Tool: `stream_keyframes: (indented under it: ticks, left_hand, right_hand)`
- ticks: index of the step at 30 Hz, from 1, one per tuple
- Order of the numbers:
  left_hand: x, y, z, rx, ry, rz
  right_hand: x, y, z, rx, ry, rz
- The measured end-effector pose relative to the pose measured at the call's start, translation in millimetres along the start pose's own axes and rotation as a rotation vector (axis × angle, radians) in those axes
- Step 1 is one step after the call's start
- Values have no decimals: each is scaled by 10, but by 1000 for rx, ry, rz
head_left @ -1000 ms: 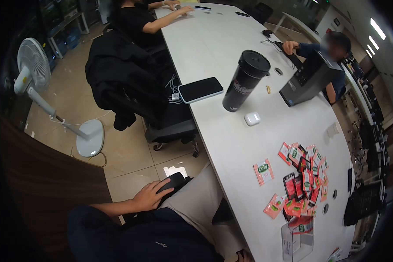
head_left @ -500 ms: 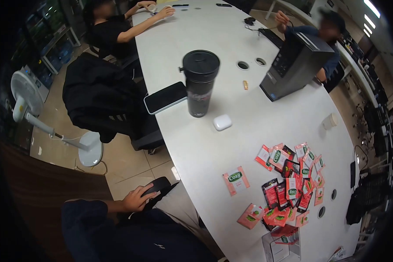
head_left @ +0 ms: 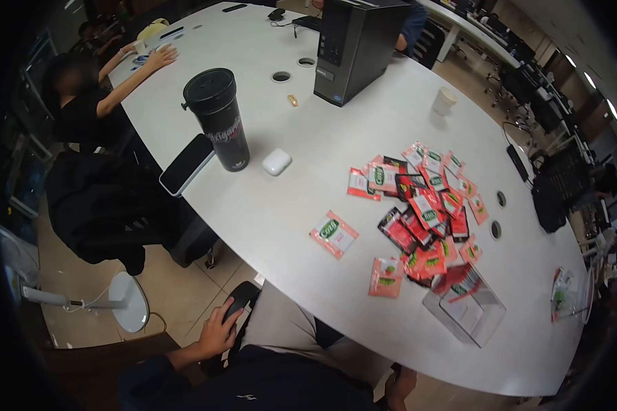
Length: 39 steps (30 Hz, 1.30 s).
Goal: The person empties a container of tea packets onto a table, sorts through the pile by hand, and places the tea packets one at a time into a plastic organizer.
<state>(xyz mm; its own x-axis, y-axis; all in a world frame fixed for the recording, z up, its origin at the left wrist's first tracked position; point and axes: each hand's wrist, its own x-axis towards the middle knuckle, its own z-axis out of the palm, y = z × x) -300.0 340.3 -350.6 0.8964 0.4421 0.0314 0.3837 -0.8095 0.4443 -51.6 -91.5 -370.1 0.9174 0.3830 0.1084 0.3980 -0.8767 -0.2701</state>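
Sachets in pink, red and black lie in a loose heap on the white bench, with one pink sachet well apart to the left. Right against the heap sits a clear plastic box — some red packets show at its end by the pile. From where I stand, the seated person's left hand is down beside the bench, its fingers laid, lightly bent, over a black armrest; whether they grip it I can't tell. The right hand is low by the near edge, mostly in shadow, and I can't make out how its fingers are set. Farther along stands a black tumbler (a phone lies just beside it, at the edge), then a white earbud case. Beyond them is a dark computer tower — and, to its right, a pale cup.
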Motion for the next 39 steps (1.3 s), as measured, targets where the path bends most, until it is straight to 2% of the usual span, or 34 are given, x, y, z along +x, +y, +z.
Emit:
stream_keyframes:
  ticks: [1, 7, 10, 12, 14, 16, 17, 19, 23, 25, 27, 28, 31, 33, 35, 36, 37, 38, 39]
  left_hand:
    - [-22, 47, -43, -8, -11, 12]
    - [-31, 71, -1, -19, 17, 23]
    - [-77, 63, 10, -16, -11, 20]
    - [-49, 33, 46, -5, 26, 52]
    - [-82, 19, 35, -1, -20, 29]
    - [9, 3, 84, 3, -68, 11]
    - [31, -4, 85, 32, -81, 12]
    - [182, 10, 53, 63, -109, 16]
    - [427, 80, 97, 36, -139, -30]
    - [553, 95, 118, 33, -109, -17]
    - [536, 160, 98, 30, -91, -8]
    - [511, 184, 89, 32, -79, -7]
    - [413, 180, 100, 19, -52, -11]
    - [393, 177, 109, 5, -25, -1]
    - [394, 202, 95, 49, 90, 62]
    - [381, 233, 65, 49, 87, 62]
    - [378, 265, 30, 39, 175, 131]
    - [404, 300, -11, 31, 267, 200]
    - [457, 332, -55, 37, 272, 196]
  right_hand:
    - [-127, 84, -30, 10, -54, -16]
    - [-265, 165, -52, 37, -57, -26]
    - [-255, -17, -198, 48, -61, 51]
    - [-300, 68, -154, 82, -90, 74]
    - [-261, 115, -126, 115, -114, 89]
    - [-239, 74, -135, -3, -40, -58]
    - [-356, 287, 87, -2, -47, -40]
    - [-624, 819, 570, 108, -17, 258]
    - [-376, 850, 511, 83, -50, 61]
    - [-222, 890, 640, 44, -2, 46]
    - [-169, 967, 713, 347, 87, 101]
    - [-58, 860, 570, 203, 72, 33]
    - [140, 470, 150, 111, 90, -93]
    - [59, 547, 250, 75, 80, -45]
    - [152, 423, 141, 114, 72, -41]
    - [182, 414, 73, 86, 6, -110]
    - [155, 396, 10, 88, 3, -109]
    - [134, 365, -70, -39, -90, -187]
    - [147, 326, -159, -165, -180, -269]
